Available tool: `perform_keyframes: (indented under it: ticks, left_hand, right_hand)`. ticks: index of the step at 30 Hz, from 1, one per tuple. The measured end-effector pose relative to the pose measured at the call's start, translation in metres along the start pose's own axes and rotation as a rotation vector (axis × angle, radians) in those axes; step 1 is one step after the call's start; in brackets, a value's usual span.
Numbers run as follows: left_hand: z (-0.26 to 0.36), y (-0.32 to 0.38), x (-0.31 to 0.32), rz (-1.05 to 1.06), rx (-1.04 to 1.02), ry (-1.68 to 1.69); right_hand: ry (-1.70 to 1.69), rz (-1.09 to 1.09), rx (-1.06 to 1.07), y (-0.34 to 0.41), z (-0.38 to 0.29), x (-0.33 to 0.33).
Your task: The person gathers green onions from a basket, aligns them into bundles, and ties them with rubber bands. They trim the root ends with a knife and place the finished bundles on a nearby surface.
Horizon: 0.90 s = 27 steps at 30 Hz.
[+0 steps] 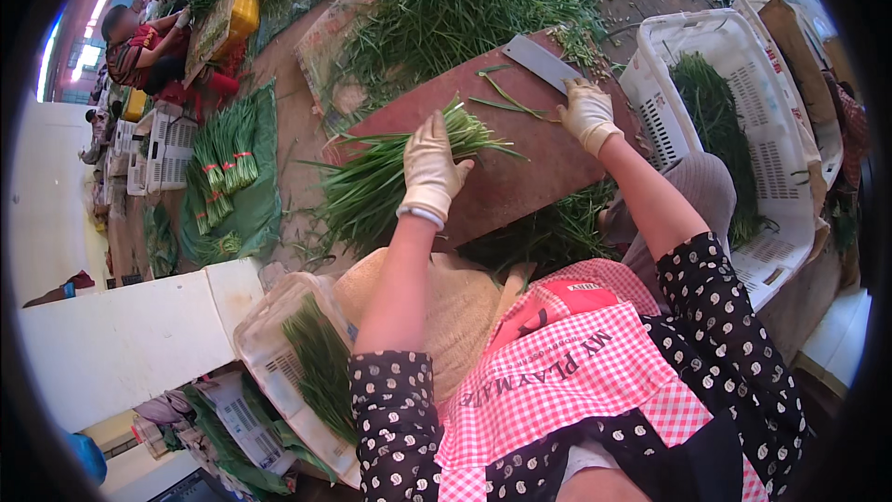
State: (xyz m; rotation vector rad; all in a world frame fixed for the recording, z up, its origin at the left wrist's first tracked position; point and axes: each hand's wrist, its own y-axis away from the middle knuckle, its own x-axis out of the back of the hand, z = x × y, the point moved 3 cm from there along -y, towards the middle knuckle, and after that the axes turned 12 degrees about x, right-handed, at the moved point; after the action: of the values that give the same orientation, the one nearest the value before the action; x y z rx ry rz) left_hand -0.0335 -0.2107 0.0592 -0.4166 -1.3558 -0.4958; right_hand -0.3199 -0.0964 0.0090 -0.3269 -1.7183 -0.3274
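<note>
A red-brown board [536, 188] lies before me. My left hand [430, 167], in a pale glove, rests over a loose bunch of garlic chives [362, 185], pressing it against the board's left side. The pale cut ends [481, 131] point right and the green leaves hang past the left edge. My right hand [590, 113], gloved too, grips a wide-bladed knife [540, 63] at the board's far right; its handle is hidden in my fingers. Its flat blade points away to the upper left. A few loose chive stalks [509, 94] lie between bunch and knife.
A large heap of chives [467, 7] covers the floor beyond the board. White plastic crates with greens stand at right [773, 153] and lower left [258, 314]. Banded bundles [226, 153] lie on a green sheet [261, 202]. Another person [139, 49] sits working at upper left.
</note>
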Motion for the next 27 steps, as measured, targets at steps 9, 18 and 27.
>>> perform_keyframes:
  ticks: [9,18,27]
  left_hand:
    - [-0.009,-0.048,-0.036,-0.323,0.071,-0.276]
    - [0.042,0.038,-0.076,0.047,0.125,-0.560]
    - [0.040,0.015,-0.054,-0.196,0.175,-0.339]
  right_hand:
    - [0.050,-0.033,-0.062,0.000,0.029,-0.032]
    - [-0.316,0.029,-0.122,-0.011,0.003,-0.036]
    - [-0.521,0.153,0.071,0.056,-0.056,0.007]
